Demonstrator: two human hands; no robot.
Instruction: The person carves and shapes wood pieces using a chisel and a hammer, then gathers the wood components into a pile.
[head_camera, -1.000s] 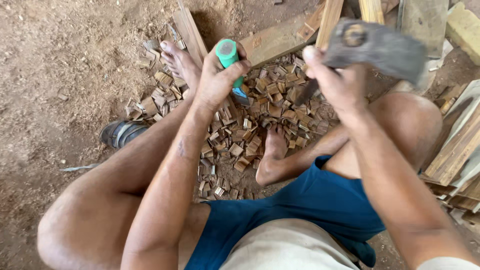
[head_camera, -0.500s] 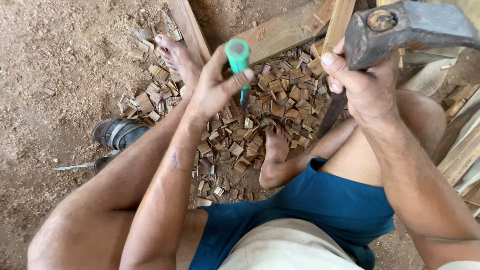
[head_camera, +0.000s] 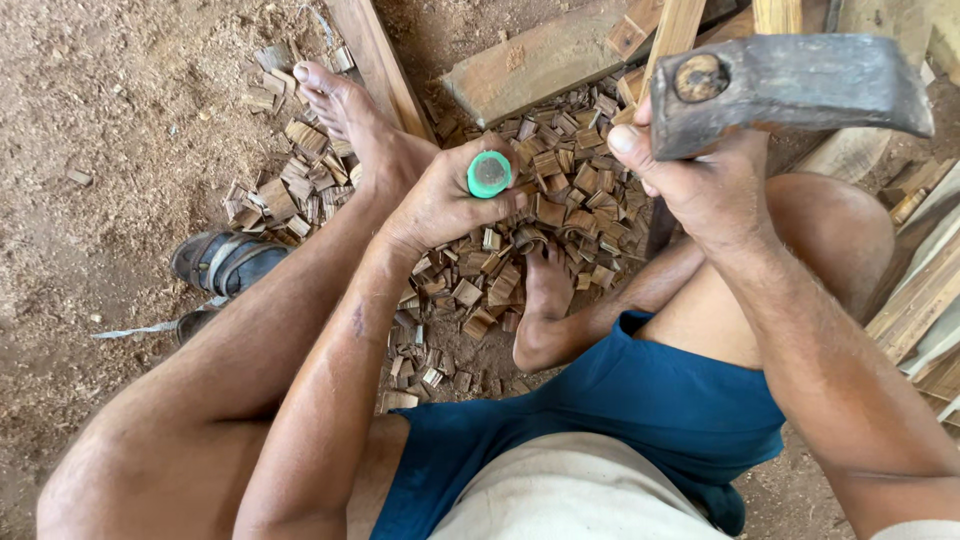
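Observation:
My left hand (head_camera: 445, 195) grips a green-handled chisel (head_camera: 489, 175), held upright with its butt end facing the camera, over a heap of small cut wood pieces (head_camera: 560, 200). My right hand (head_camera: 700, 185) holds a hammer with a dark steel head (head_camera: 790, 85), raised close to the camera at the upper right; its handle runs down behind the hand. The chisel's blade is hidden under my left hand. I sit on the ground, my bare feet (head_camera: 345, 105) at either side of the heap.
Wooden planks and beams (head_camera: 540, 60) lie across the top. More long slats (head_camera: 925, 290) are stacked at the right edge. A dark sandal (head_camera: 225, 262) rests on the dusty dirt ground (head_camera: 120, 130) at the left.
The hammer has risen and come closer to the camera. The chisel has turned more upright, its butt end now facing me, and my left hand has shifted slightly right.

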